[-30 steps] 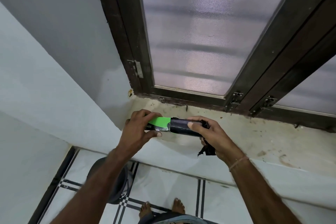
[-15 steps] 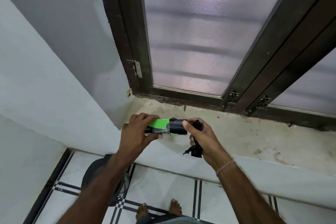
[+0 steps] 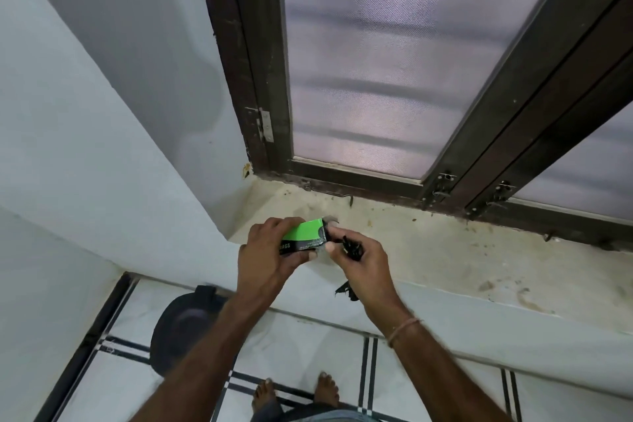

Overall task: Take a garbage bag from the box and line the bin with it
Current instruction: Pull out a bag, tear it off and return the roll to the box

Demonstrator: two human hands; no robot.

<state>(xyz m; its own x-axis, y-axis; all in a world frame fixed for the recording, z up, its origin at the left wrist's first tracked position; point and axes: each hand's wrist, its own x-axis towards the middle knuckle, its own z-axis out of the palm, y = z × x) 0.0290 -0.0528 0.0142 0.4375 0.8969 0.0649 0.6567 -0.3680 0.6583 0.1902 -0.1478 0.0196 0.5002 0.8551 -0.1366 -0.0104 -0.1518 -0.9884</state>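
Whereas a second ago a black roll stood well out of the green box (image 3: 304, 236), I now find only its dark end (image 3: 329, 234) showing at the box's open mouth. The roll has been pushed back in over the last second.

The left hand (image 3: 270, 255) grips the box, thumb beneath and fingers curled over the top, above the near edge of the stained ledge (image 3: 445, 250). The right hand (image 3: 364, 262) is closed round a crumpled black garbage bag (image 3: 352, 248). A loose tail of the bag hangs out below the palm. The thumb and forefinger of that hand sit at the mouth of the box, touching or just short of the roll; I cannot tell which.

My judgement is that one bag is now separate from the roll, so the taking step is nearly done. I cannot confirm a clean tear, as the fingers hide the join.

The bin (image 3: 185, 325) stands on the tiled floor (image 3: 308, 346) below and to the left, partly hidden by the left forearm. I see no liner in it, though its inside is dark.

What remains is to put the box down, shake the bag open and fit it over the rim. The film looks thin and bunched, so finding its open end may take both hands.
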